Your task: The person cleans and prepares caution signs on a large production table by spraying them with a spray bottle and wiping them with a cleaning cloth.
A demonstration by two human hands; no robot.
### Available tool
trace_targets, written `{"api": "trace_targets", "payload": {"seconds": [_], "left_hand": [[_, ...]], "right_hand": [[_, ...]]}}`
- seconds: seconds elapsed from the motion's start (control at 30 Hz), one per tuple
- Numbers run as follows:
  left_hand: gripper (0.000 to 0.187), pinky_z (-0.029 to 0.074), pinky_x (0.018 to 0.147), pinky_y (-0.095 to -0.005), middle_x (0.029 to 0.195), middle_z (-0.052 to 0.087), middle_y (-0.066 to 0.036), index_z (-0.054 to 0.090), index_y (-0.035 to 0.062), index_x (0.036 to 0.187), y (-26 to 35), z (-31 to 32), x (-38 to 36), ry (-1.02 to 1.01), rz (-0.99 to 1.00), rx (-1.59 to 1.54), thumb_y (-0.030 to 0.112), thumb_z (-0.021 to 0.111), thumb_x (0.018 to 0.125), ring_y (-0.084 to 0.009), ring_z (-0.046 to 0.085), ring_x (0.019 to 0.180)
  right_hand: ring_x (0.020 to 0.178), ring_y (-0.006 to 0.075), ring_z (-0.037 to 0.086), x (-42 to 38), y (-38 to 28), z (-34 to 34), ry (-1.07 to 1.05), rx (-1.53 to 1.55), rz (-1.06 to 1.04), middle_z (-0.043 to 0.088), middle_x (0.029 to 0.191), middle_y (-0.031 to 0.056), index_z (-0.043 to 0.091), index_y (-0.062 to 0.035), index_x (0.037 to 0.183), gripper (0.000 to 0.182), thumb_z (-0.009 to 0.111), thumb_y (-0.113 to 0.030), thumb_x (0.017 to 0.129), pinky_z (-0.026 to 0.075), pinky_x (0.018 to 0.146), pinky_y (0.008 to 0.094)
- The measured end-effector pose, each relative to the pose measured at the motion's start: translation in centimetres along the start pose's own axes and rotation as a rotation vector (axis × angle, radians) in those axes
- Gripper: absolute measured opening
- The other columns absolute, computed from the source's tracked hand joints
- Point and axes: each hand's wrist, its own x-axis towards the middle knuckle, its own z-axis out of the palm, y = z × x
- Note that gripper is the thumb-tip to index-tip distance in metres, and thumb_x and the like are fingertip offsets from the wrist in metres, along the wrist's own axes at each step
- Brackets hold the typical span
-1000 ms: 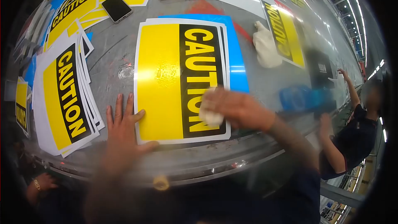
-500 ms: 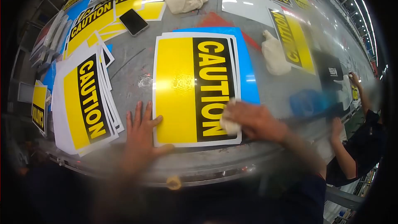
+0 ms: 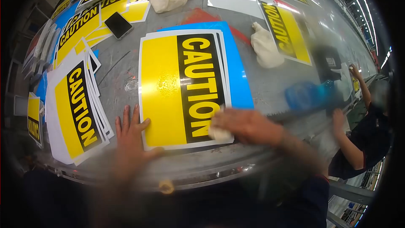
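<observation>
Where the bench (image 3: 116,69) reaches its left end, I see a pile of caution sheets (image 3: 78,109) lying close to the front edge, face up. Just right of it I have the left hand (image 3: 133,135) open and spread, fingers pointing toward the far edge; one finger meets the left margin of the caution sign (image 3: 177,88), the thumb sits by its near left corner, and the others appear to rest on bare bench. That sign lies at the middle of the front edge, on other sheets, with a blue sheet (image 3: 241,84) showing beyond its right side. I judge the step to be rubbing the sign's face, and the next move to call for flat, even pressure along the black band while the left side is braced. At its near right corner, the right hand (image 3: 247,125) is closed over a white cloth (image 3: 220,134), palm down, forearm slanting in from the right of the front edge.
</observation>
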Motion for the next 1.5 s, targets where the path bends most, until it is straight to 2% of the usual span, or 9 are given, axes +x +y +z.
{"api": "trace_targets", "payload": {"seconds": [0.2, 0.33, 0.5, 0.73, 0.9, 1.03, 1.13, 1.23, 1.5], "left_hand": [[0.092, 0.003, 0.133, -0.0707, 0.178, 0.027, -0.030, 0.051, 0.0050, 0.151, -0.6, 0.6, -0.2, 0.035, 0.024, 0.004, 0.050, 0.093, 0.081, -0.0506, 0.012, 0.169], [0.088, 0.005, 0.133, -0.0701, 0.178, 0.032, -0.027, 0.057, 0.0058, 0.146, -0.2, 0.4, -0.1, 0.074, 0.003, -0.034, 0.047, 0.093, 0.077, -0.0488, 0.016, 0.169], [0.087, 0.006, 0.133, -0.0701, 0.178, 0.033, -0.026, 0.060, 0.0067, 0.144, -0.4, 0.6, 0.0, 0.091, 0.004, -0.052, 0.045, 0.095, 0.074, -0.0480, 0.017, 0.169], [0.086, 0.007, 0.133, -0.0707, 0.178, 0.033, -0.025, 0.059, 0.0077, 0.145, -0.4, 0.5, 0.0, 0.079, 0.007, -0.050, 0.045, 0.094, 0.077, -0.0480, 0.017, 0.169], [0.086, 0.007, 0.133, -0.0709, 0.179, 0.032, -0.024, 0.058, 0.0084, 0.145, -0.2, 0.3, -0.1, 0.067, -0.019, -0.058, 0.044, 0.095, 0.076, -0.0488, 0.016, 0.169], [0.086, 0.007, 0.133, -0.0710, 0.179, 0.031, -0.025, 0.058, 0.0082, 0.145, 0.2, 0.0, 0.0, 0.059, -0.033, -0.067, 0.042, 0.096, 0.075, -0.0489, 0.016, 0.169], [0.087, 0.008, 0.133, -0.0713, 0.179, 0.032, -0.024, 0.058, 0.0079, 0.145, -0.1, 0.2, 0.0, 0.056, -0.027, -0.049, 0.041, 0.096, 0.075, -0.0488, 0.016, 0.169], [0.096, 0.003, 0.135, -0.0682, 0.179, 0.027, -0.028, 0.055, 0.0035, 0.149, -0.5, 0.4, -0.1, 0.024, -0.009, -0.011, 0.062, 0.089, 0.081, -0.0488, 0.010, 0.170], [0.093, 0.004, 0.133, -0.0718, 0.179, 0.028, -0.029, 0.052, 0.0055, 0.148, -0.3, 0.2, 0.0, 0.030, 0.006, -0.034, 0.055, 0.093, 0.081, -0.0520, 0.012, 0.168]], "right_hand": [[0.113, 0.0387, 0.078, 5.1, 3.3, -4.7, 0.359, 0.274, 0.407, 0.080, 0.120, 0.0200, 0.070, -0.0026, 0.136, 0.038, 0.073, -0.007, 0.098, 0.062, 0.096, 0.0441], [0.100, 0.0405, 0.076, 4.2, -0.6, -4.7, 0.085, 0.217, 0.469, 0.078, 0.106, 0.0164, 0.071, -0.0022, 0.129, 0.034, 0.078, -0.015, 0.098, 0.060, 0.087, 0.0457], [0.109, 0.0379, 0.070, 3.7, -0.6, -1.8, 0.383, -0.057, 0.472, 0.066, 0.127, 0.0194, 0.069, -0.0074, 0.137, 0.047, 0.084, -0.022, 0.095, 0.059, 0.089, 0.0463], [0.099, 0.0317, 0.073, 6.5, 3.8, 0.4, 0.177, -0.172, 0.416, 0.066, 0.118, 0.0110, 0.068, -0.0088, 0.124, 0.029, 0.079, -0.022, 0.100, 0.061, 0.075, 0.0422], [0.089, 0.0197, 0.074, 5.6, -1.5, 2.5, -0.031, 0.004, -0.173, 0.068, 0.109, 0.0039, 0.067, -0.0130, 0.124, 0.029, 0.075, -0.015, 0.096, 0.063, 0.066, 0.0348], [0.105, 0.0244, 0.076, 5.9, 3.2, 0.7, 0.086, -0.224, 0.103, 0.069, 0.125, 0.0038, 0.069, -0.0150, 0.128, 0.032, 0.075, -0.015, 0.096, 0.064, 0.071, 0.0341], [0.104, 0.0213, 0.077, 4.5, -1.3, 2.5, -0.032, -0.094, -0.170, 0.070, 0.116, 0.0044, 0.069, -0.0180, 0.127, 0.033, 0.074, -0.016, 0.094, 0.065, 0.075, 0.0318], [0.099, 0.0230, 0.076, 4.0, 1.8, 1.1, 0.071, -0.155, -0.017, 0.072, 0.116, 0.0029, 0.074, -0.0181, 0.121, 0.030, 0.077, -0.018, 0.092, 0.063, 0.075, 0.0358], [0.115, 0.0268, 0.070, 5.5, 5.6, 0.2, 0.151, -0.170, -0.072, 0.072, 0.120, 0.0072, 0.076, -0.0136, 0.119, 0.022, 0.074, -0.014, 0.097, 0.055, 0.097, 0.0414]]}}
